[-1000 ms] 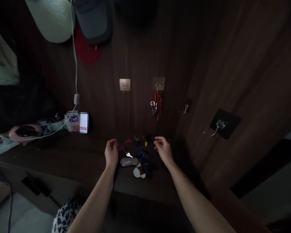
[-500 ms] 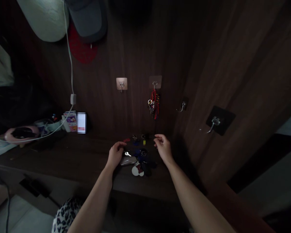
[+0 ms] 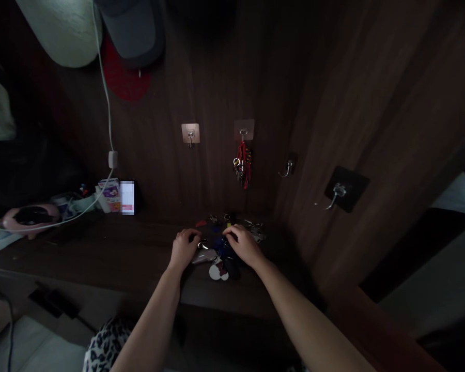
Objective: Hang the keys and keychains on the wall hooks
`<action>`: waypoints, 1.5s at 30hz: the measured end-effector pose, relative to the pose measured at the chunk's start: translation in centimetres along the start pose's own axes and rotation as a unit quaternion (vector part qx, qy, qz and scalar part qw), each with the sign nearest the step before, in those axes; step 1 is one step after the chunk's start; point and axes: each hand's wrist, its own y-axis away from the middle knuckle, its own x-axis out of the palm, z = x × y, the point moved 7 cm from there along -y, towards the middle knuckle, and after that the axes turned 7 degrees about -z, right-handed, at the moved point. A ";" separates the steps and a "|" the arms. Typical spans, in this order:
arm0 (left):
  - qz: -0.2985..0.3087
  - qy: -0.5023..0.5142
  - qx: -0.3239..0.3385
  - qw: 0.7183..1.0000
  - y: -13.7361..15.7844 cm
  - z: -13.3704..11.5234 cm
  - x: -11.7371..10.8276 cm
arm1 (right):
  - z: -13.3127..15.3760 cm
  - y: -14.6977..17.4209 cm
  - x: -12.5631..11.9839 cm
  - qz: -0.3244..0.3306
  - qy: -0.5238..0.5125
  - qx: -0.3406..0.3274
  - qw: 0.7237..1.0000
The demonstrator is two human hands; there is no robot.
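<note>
On the dark wooden shelf lies a spread of keys and key rings. My left hand [image 3: 184,249] rests at its left side, fingers loosely bent and apart, beside a silver key [image 3: 202,244]. My right hand [image 3: 245,246] reaches over the middle, thumb and forefinger slightly apart at a blue key fob [image 3: 219,242], which it partly covers. Nearer to me lie a white round key charm [image 3: 218,271], a clear-grey flat piece [image 3: 204,256] and a dark fob [image 3: 232,268]. Behind are a red tag [image 3: 200,223] and a metal ring [image 3: 227,217]. Silver keys [image 3: 257,233] lie right of my right hand.
A bunch of keys with red cords [image 3: 243,168] hangs from a wall hook. A bare hook [image 3: 190,135] is left of it; two more hooks [image 3: 289,167] [image 3: 338,192] are to the right. Small boxes [image 3: 111,195], a lit screen [image 3: 127,198] and a pink dish [image 3: 31,219] stand left.
My right hand has moved left and nearer to me, from the right end to the middle of the keys, uncovering silver keys. My left hand has barely moved. The view has shifted slightly.
</note>
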 end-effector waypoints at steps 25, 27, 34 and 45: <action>0.003 0.029 0.123 0.992 0.7 -2.4 0.1 | 2.2 0.5 1.5 0.044 0.057 -0.024 0.997; 0.009 0.044 0.139 0.989 1.0 -3.0 0.2 | 2.6 0.5 1.5 0.046 0.053 -0.031 0.997; 0.013 0.073 0.130 0.989 1.2 -3.5 0.4 | 3.4 0.5 1.3 0.036 0.060 -0.055 0.996; 0.080 0.086 0.117 0.986 1.5 -3.9 1.1 | 2.1 -0.2 -0.3 -0.080 -0.078 0.015 0.994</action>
